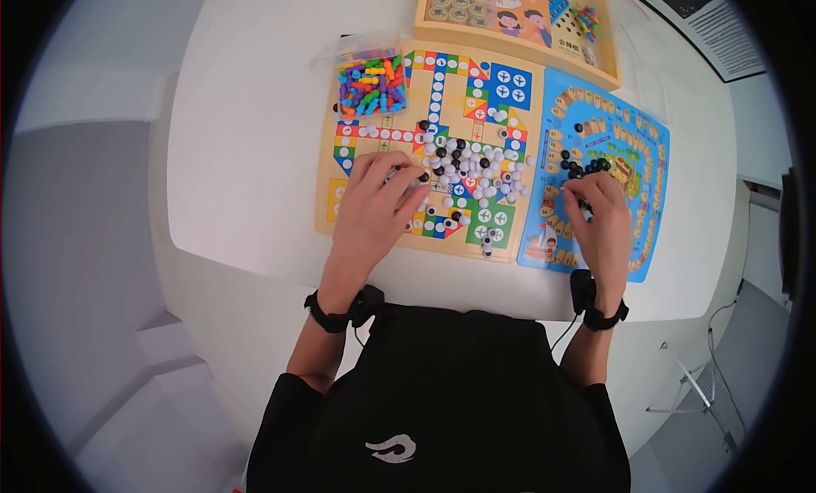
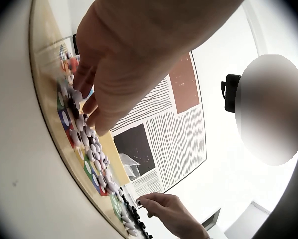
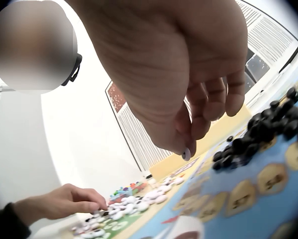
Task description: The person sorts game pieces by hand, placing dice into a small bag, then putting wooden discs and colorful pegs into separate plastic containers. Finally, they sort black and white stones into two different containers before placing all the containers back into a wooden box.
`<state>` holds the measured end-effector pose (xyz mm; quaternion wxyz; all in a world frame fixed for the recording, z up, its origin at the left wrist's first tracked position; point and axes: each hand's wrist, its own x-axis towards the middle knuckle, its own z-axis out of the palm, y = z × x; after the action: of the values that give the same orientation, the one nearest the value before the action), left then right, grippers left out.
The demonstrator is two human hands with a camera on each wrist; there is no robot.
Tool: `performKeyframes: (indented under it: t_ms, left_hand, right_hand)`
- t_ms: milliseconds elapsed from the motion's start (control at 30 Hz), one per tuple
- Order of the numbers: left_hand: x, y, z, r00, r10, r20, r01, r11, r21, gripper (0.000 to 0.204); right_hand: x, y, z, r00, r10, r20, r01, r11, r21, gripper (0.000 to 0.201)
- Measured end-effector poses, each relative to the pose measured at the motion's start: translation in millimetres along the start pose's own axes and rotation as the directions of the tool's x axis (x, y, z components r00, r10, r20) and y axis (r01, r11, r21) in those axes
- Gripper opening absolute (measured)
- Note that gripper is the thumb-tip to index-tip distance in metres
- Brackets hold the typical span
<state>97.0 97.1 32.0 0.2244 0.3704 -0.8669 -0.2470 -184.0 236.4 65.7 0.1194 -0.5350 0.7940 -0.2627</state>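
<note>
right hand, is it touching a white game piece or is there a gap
Touching. The right wrist view shows the white game piece pinched at the tips of the right hand's thumb and finger, with no gap visible.

Numbers and characters on the games
Tiles [image 3: 242,197] on the blue board [image 3: 258,219] read "57" and, less sharply, "58"; a panel inside the wooden box [image 1: 595,72] reads "会师棋", while the characters on the round discs [image 1: 460,8] there are too small to read
</note>
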Motion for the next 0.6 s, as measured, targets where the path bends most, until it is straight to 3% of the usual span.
performKeyframes:
  t_ms: [33,133,233,367,600]
  left_hand:
    - [-1.4,-3.2,0.7,1.0,0.0,-0.002,0.0,1.0,-0.001,0.023]
    - [-2.9,-7.5,1.8,1.0,0.007,-0.002,-0.007,0.999,0.031,0.021]
    - [-0.9,-0.7,0.4,1.0,-0.024,-0.015,0.024,1.0,0.015,0.019]
    - [6.5,1.5,-1.0,1.0,-0.003,0.028,0.002,1.0,0.025,0.019]
    - [18.9,5.2,-5.1,0.997,0.022,0.077,-0.021,1.0,-0.013,0.014]
  right_hand:
    - [1.4,-6.1,3.6,1.0,-0.001,0.0,0.001,1.0,-0.001,0.011]
    - [9.7,-26.1,16.5,0.973,-0.208,0.104,0.197,0.975,0.107,0.014]
    - [22.8,-35.0,37.7,0.946,-0.315,0.073,0.3,0.939,0.17,0.014]
    - [40.5,-42.9,56.9,0.913,-0.393,0.111,0.384,0.918,0.098,0.016]
    - [46.8,-47.8,60.2,0.923,-0.324,0.206,0.316,0.946,0.069,0.015]
